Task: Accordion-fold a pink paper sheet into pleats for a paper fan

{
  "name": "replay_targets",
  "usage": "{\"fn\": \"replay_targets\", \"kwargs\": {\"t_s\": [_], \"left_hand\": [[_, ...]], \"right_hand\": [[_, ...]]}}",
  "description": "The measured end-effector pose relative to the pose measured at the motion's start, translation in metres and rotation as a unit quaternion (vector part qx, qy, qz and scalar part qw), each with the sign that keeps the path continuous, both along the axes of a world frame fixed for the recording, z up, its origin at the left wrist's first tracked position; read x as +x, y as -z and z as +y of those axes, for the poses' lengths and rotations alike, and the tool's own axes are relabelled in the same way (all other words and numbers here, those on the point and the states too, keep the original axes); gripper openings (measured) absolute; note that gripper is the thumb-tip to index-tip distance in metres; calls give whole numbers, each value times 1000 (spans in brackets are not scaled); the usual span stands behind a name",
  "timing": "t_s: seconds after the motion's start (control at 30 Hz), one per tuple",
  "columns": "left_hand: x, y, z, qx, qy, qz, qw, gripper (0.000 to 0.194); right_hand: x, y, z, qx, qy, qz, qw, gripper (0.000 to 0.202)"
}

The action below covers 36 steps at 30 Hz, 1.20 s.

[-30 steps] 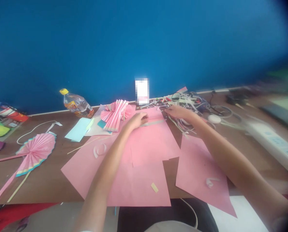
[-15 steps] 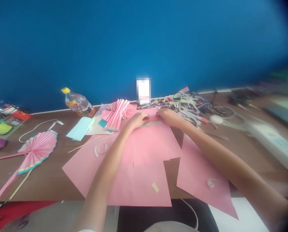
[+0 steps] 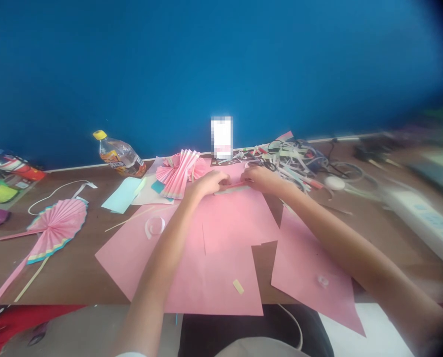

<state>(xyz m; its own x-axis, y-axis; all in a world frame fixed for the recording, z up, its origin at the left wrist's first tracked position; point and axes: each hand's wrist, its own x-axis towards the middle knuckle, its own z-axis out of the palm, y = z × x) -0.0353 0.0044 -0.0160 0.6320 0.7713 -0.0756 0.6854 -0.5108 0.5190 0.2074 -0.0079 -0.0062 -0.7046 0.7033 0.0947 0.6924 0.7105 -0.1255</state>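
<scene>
At the far side of the table, my left hand [image 3: 213, 182] is closed with its fingertips on the folded edge of a pink paper sheet [image 3: 236, 218]. My right hand [image 3: 259, 177] pinches the same edge a short way to the right. Between them runs a narrow fold with a pale greenish strip along it. Fingers partly hide the fold. More pink sheets [image 3: 214, 292] lie underneath, with a small yellow paper piece [image 3: 238, 286] on top. A pleated pink paper fan [image 3: 182, 173] sits just left of my left hand.
Another pink fan [image 3: 63, 225] with blue-and-yellow trim lies left. A bottle [image 3: 120, 156] leans near the blue wall beside light-blue paper [image 3: 122, 195]. Paper scraps [image 3: 291, 158] and cables heap behind my right hand. A power strip [image 3: 422, 213] is at right.
Both hands stay on the folded edge and have barely moved. The whole view has shifted very slightly. The pink sheets lie as before.
</scene>
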Motion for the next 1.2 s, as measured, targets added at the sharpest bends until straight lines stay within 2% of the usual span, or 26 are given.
{"fn": "replay_targets", "kwargs": {"t_s": [0.17, 0.33, 0.53, 0.77, 0.83, 1.0, 1.1, 1.2], "left_hand": [[2, -4, -3, 5, 5, 11, 1000, 25], [1, -4, -4, 12, 9, 9, 1000, 27], [-2, 1, -1, -29, 7, -38, 999, 28], [-1, 5, 1, -48, -9, -52, 997, 36], [1, 6, 1, -49, -17, -48, 997, 36], [7, 3, -3, -18, -31, -24, 999, 31], [12, -1, -9, 4, -39, -19, 999, 20], [14, -2, -12, 1, -49, -42, 998, 17]], "right_hand": [[0, -6, -4, -20, -12, 5, 1000, 25], [-3, -7, -6, -36, 48, 10, 998, 26], [-9, -1, -10, -28, 124, 13, 992, 22], [-13, 2, -11, -28, 142, 0, 989, 21], [-14, 4, -11, -21, 122, 16, 992, 25], [-19, 15, -9, -25, 11, 60, 998, 38], [-20, 19, -8, -32, 11, 90, 995, 38], [-20, 17, -8, -44, 20, 106, 993, 37]]}}
